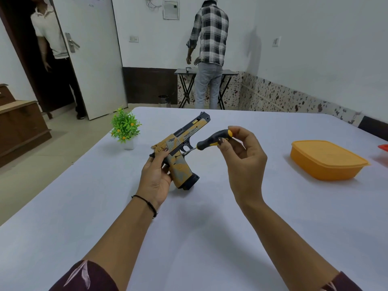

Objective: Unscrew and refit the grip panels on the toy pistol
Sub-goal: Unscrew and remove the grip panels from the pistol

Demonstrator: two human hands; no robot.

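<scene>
Dark maroon patterned sleeves [84,278] fill the bottom corners of the frame, and two bare forearms reach up from them over the pale lilac cloth-covered surface [189,238]. At the centre of the frame, the left hand [156,175] is wrapped around the rear of the tan-and-black toy pistol [182,143], thumb lying on the back of the slide; a thin black cord sits on that wrist. The pistol is held just above the surface, muzzle pointing toward the upper centre, its grip angled down to the lower right. The right hand [243,156], right of centre, pinches the black-and-yellow handle of a small screwdriver [212,139] between thumb and fingertips. The metal shaft slants down to the left, and its tip meets a screw near the top of the tan grip panel [180,166]. Left of the pistol stands a small green artificial plant in a white pot [125,129]. At the right of the frame, well apart from the hands, rests a closed orange plastic lidded container [327,159]. Beyond the surface, a person in a checked shirt [210,38] faces a small black folding table [182,72].
</scene>
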